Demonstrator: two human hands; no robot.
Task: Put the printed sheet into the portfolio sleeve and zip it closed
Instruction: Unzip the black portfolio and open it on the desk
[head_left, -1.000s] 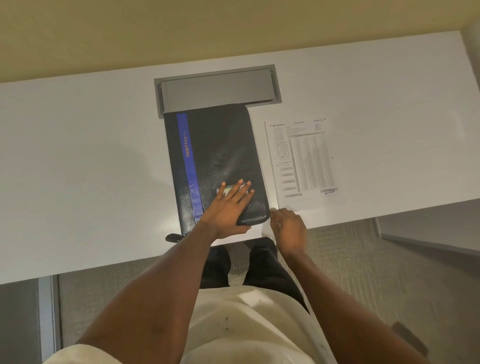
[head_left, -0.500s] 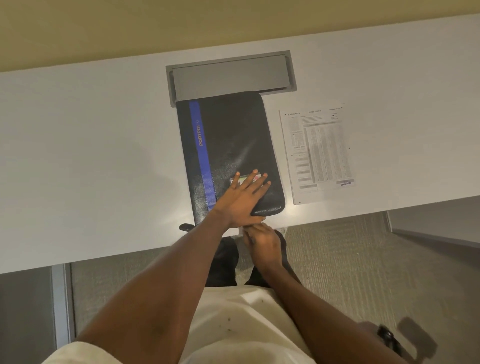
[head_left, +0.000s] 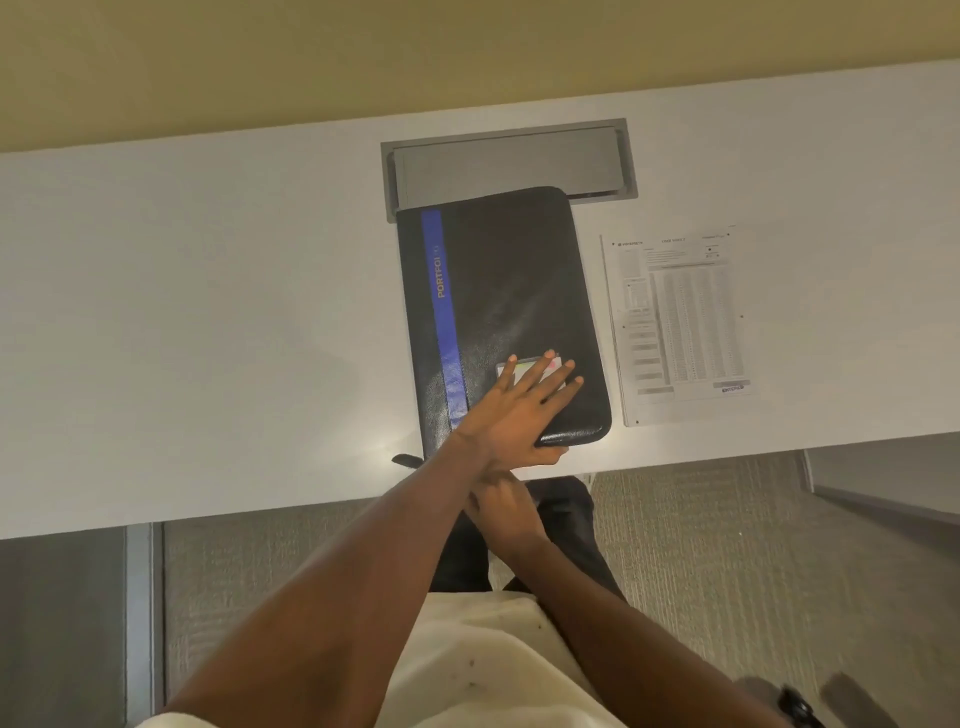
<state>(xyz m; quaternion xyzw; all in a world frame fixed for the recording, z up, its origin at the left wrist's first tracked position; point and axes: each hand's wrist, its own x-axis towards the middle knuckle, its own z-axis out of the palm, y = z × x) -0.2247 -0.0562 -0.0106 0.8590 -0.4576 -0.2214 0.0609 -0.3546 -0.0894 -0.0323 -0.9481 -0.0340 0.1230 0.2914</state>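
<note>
Right hand (head_left: 501, 506) now under left wrist; "PORTFO" portfolio (head_left: 498, 291).

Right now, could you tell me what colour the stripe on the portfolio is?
Blue, with orange lettering, on the black portfolio; the head view shows it.

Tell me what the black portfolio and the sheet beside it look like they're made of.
The portfolio looks like leather or faux leather: fine grain and a soft sheen on its black cover. The sheet looks like plain matte white paper, thin and flat, with printed tables.
</note>
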